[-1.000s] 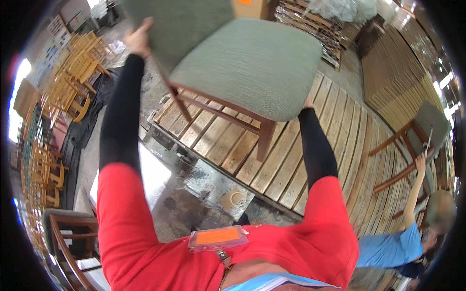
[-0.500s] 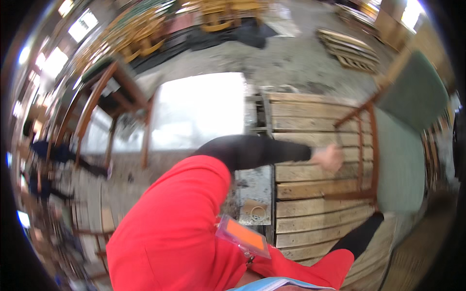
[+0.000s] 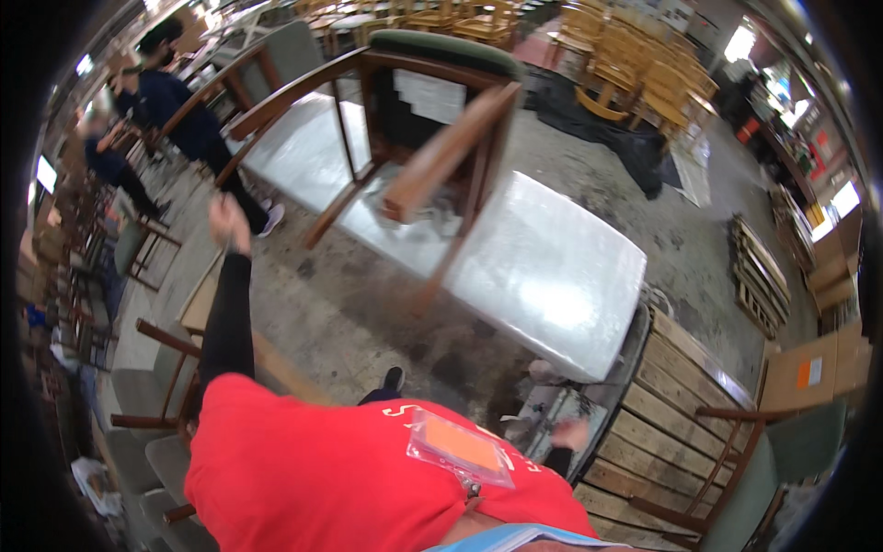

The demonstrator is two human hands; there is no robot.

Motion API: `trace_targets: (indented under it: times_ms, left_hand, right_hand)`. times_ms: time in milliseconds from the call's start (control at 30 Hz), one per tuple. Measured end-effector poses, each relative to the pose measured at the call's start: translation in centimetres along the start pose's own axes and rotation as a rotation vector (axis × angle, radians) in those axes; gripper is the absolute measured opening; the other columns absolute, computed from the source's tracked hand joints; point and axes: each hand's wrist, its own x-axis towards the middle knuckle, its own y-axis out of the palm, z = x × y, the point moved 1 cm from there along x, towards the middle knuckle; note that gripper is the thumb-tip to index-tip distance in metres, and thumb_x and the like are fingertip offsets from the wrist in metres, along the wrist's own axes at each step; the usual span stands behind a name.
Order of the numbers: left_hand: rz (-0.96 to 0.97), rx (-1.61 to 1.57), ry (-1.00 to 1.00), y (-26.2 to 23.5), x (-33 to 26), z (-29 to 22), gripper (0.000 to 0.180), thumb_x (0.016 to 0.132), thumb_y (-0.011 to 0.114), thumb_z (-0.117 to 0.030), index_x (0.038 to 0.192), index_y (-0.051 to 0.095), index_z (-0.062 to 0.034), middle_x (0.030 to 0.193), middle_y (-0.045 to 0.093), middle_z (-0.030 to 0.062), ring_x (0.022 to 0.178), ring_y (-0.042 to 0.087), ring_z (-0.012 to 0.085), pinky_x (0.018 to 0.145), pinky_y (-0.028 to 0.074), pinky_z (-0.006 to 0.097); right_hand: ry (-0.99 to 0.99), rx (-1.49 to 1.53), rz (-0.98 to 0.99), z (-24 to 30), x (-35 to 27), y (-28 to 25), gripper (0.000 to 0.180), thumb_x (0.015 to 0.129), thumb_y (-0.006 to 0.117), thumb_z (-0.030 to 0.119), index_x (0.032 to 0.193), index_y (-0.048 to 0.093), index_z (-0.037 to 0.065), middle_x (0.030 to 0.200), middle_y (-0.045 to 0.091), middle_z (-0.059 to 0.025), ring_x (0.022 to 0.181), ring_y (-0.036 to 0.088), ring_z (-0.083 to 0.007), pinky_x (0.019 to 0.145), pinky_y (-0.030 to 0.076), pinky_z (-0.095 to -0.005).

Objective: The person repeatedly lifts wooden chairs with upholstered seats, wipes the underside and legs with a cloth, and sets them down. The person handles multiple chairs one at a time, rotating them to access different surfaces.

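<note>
My left hand (image 3: 230,221) reaches out at the left, arm stretched, fingers slightly blurred and apparently loose, with nothing seen in them. It is just below the tip of a wooden chair part (image 3: 241,156). Low on the right, near the slatted wooden platform (image 3: 655,405), my right hand (image 3: 570,434) is smeared by motion. A brown wooden chair (image 3: 375,69) with a green cushion (image 3: 446,48) is tilted over on a shiny film-wrapped surface (image 3: 561,271). Its underside, bearing a white sheet (image 3: 430,97), faces me. Neither hand touches this chair.
Another green-upholstered chair (image 3: 750,474) is on the platform at the right. Several grey-seated chairs (image 3: 147,391) crowd the lower left. A person in dark clothes (image 3: 179,115) stands beyond my left hand. Yellow wooden chairs (image 3: 625,55) and stacked pallets (image 3: 759,276) are farther back.
The view has turned left. My left hand has swung from beside the right-hand green chair to the far left. My right hand, previously hidden behind that chair, now shows nearer my body.
</note>
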Motion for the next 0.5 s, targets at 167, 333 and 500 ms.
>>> trace_targets:
  times_ms: [167, 333, 500]
  left_hand:
    - [0.325, 0.357, 0.528, 6.8, 9.6, 5.3, 0.062, 0.085, 0.068, -0.053, 0.122, 0.063, -0.0039, 0.128, 0.063, 0.0171, 0.121, 0.059, 0.0347, 0.101, 0.048, 0.047]
    - [1.375, 0.122, -0.023, 13.2, 13.7, 5.4, 0.067, 0.086, 0.068, -0.062, 0.092, 0.069, 0.0054, 0.07, 0.068, 0.0161, 0.054, 0.067, 0.019, 0.045, 0.053, 0.036]
    - [1.382, -0.068, -0.226, 11.6, 11.9, 5.3, 0.043, 0.086, 0.074, -0.031, 0.107, 0.059, 0.0036, 0.066, 0.059, 0.0082, 0.041, 0.056, 0.0155, 0.033, 0.043, 0.03]
  right_hand:
    - [0.166, 0.073, 1.189, 11.6, -16.3, 38.2, 0.093, 0.093, 0.036, 0.077, 0.156, 0.029, 0.01, 0.143, 0.049, -0.0239, 0.128, 0.053, -0.0416, 0.108, 0.04, -0.0612]
    - [0.135, 0.214, 1.072, 20.3, -25.9, 52.8, 0.038, 0.099, 0.063, 0.037, 0.118, 0.051, 0.006, 0.111, 0.063, -0.0159, 0.098, 0.068, -0.0282, 0.091, 0.058, -0.0453]
    - [0.13, 0.058, 1.087, 21.8, -24.3, 51.6, 0.025, 0.094, 0.069, 0.026, 0.092, 0.056, 0.006, 0.079, 0.059, -0.0058, 0.066, 0.06, -0.0183, 0.059, 0.053, -0.0335]
